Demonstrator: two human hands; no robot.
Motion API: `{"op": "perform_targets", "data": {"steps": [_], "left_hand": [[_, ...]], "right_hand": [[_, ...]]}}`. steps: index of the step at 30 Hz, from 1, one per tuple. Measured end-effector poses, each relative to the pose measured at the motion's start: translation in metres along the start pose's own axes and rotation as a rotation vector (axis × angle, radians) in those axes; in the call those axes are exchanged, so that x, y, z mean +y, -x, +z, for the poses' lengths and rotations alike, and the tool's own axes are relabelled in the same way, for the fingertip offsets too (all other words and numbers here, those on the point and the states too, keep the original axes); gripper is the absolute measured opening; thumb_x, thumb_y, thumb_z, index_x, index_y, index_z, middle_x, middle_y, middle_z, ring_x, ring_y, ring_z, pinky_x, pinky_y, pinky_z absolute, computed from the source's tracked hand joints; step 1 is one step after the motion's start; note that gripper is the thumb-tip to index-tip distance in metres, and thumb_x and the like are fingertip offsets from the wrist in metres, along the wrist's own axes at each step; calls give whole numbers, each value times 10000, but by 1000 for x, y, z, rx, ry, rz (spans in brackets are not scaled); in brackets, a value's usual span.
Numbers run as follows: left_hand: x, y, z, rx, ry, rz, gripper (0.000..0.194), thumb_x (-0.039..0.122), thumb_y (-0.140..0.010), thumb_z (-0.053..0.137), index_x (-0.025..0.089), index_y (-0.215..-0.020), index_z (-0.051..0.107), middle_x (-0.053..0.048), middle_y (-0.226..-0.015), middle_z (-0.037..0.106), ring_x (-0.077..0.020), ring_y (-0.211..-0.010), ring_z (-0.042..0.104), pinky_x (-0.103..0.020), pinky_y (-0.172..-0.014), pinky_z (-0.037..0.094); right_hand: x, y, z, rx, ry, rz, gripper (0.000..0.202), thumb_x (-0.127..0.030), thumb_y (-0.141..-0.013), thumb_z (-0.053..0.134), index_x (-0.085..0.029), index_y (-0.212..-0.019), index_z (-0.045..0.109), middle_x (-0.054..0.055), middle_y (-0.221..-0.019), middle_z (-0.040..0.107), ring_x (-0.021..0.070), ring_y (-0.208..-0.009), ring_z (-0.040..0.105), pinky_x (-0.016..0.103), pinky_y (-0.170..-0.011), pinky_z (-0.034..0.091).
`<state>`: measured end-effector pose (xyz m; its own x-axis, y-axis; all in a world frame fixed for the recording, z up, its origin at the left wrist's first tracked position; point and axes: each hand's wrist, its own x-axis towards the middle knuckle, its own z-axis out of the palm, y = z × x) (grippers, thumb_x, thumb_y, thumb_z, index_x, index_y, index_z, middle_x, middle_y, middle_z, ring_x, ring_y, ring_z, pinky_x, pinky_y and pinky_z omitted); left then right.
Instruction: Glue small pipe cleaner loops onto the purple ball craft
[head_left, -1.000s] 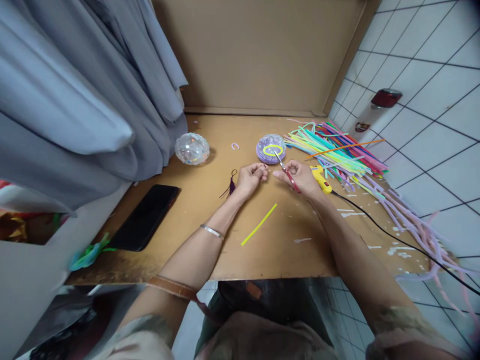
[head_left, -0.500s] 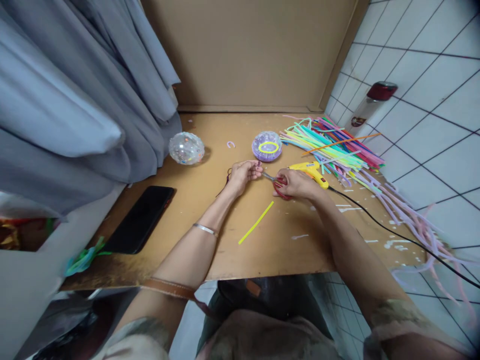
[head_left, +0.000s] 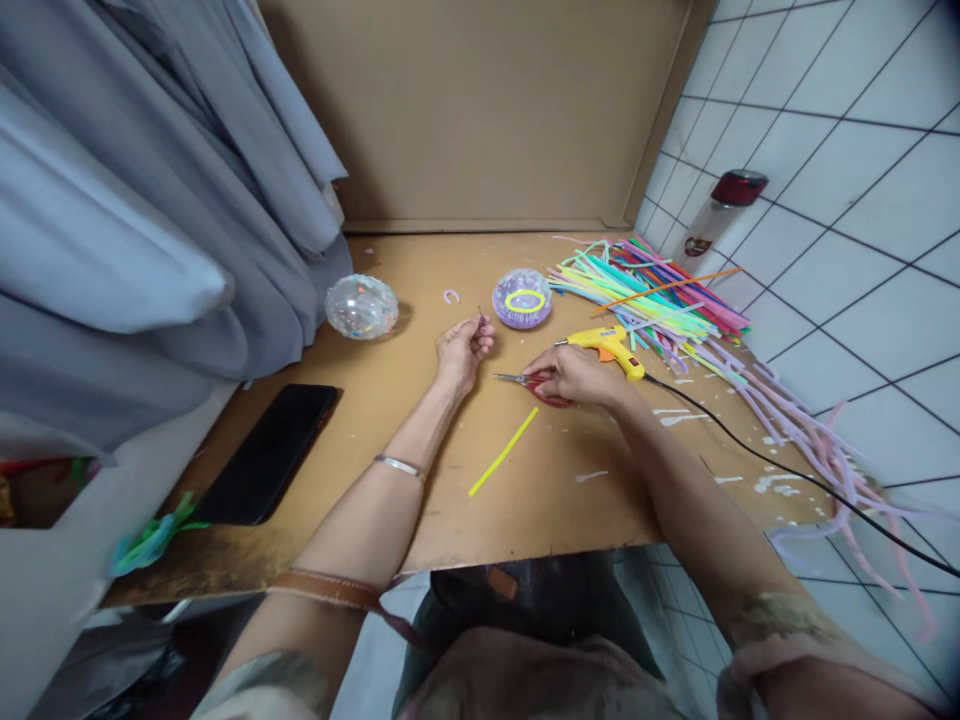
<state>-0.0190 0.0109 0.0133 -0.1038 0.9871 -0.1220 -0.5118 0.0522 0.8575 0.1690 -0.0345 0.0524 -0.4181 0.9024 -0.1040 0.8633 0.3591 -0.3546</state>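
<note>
My left hand [head_left: 463, 352] is pinched on a small dark piece [head_left: 481, 318], too small to name, over the middle of the table. Red-handled scissors [head_left: 544, 388] are in my right hand [head_left: 574, 375], with the blades pointing left, low over the wood and apart from my left hand. Between and beyond my hands sits a purple bowl-shaped piece [head_left: 517, 318] with a yellow ring [head_left: 525, 292] on it. A straight yellow strip [head_left: 502, 452] lies nearer me. Behind my left hand is a small pale curved piece [head_left: 451, 297].
A clear speckled dome [head_left: 361, 306] and a black phone [head_left: 266, 455] are on the left. To the right lie a yellow glue gun [head_left: 611, 347] with its black cord, and many coloured stems [head_left: 652, 290]. A bottle [head_left: 720, 215] stands by the tiles.
The scissors have moved left and down, away from the fingers of my left hand. My left hand has turned upward a little, still pinching the dark piece. The view has shifted slightly.
</note>
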Motion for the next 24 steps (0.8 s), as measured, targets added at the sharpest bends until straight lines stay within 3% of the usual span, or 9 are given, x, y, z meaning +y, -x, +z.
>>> {"op": "perform_targets", "data": {"steps": [5, 8, 10, 13, 17, 20, 24], "left_hand": [[-8, 4, 1, -105, -96, -16, 155, 283, -783, 700, 137, -759, 656, 21, -613, 638, -40, -482, 524, -162, -518, 404], [-19, 9, 5, -214, -251, 30, 208, 335, -749, 748, 136, -785, 700, -10, -681, 685, -66, -550, 560, -185, -561, 436], [-26, 11, 6, -243, -382, 128, 187, 294, -688, 799, 141, -760, 719, -29, -753, 719, -99, -666, 616, -210, -660, 483], [-31, 13, 6, -254, -448, 198, 186, 187, -651, 800, 147, -818, 729, -27, -811, 732, -114, -743, 646, -243, -779, 506], [-28, 13, 4, -254, -460, 181, 163, 192, -744, 708, 143, -900, 711, -17, -748, 719, -107, -672, 626, -248, -754, 504], [-26, 12, 3, -225, -506, 203, 125, 206, -807, 619, 143, -864, 711, -18, -730, 712, -105, -634, 599, -233, -707, 487], [-27, 8, 0, -143, -590, 267, 188, 139, -777, 576, 162, -892, 723, 5, -700, 680, -110, -621, 573, -222, -669, 458]], "right_hand": [[23, -3, -4, -44, -93, -87, 412, -102, -701, 638, -245, -1054, 795, 21, -1099, 769, 198, -970, 691, 242, -805, 488], [28, -2, -9, -169, -182, -83, 386, -45, -653, 547, -208, -886, 809, 23, -953, 781, 160, -840, 687, 217, -734, 495], [27, -1, -10, -188, -251, -9, 367, -44, -640, 502, -182, -818, 791, 15, -798, 762, 137, -701, 651, 210, -651, 475], [24, -1, -8, -14, -334, 87, 340, -76, -675, 477, -152, -835, 766, 6, -696, 716, 118, -597, 585, 210, -583, 426], [19, -3, -4, 170, -333, 103, 319, -104, -758, 460, -134, -878, 753, 26, -744, 718, 124, -617, 574, 226, -610, 420], [12, -5, 1, 255, -253, 120, 310, -132, -818, 477, -144, -959, 753, 49, -817, 739, 158, -702, 610, 249, -669, 443], [4, -8, 12, 338, -71, 94, 265, -190, -879, 523, -170, -1038, 733, 96, -1069, 745, 207, -917, 644, 278, -794, 457]]}}
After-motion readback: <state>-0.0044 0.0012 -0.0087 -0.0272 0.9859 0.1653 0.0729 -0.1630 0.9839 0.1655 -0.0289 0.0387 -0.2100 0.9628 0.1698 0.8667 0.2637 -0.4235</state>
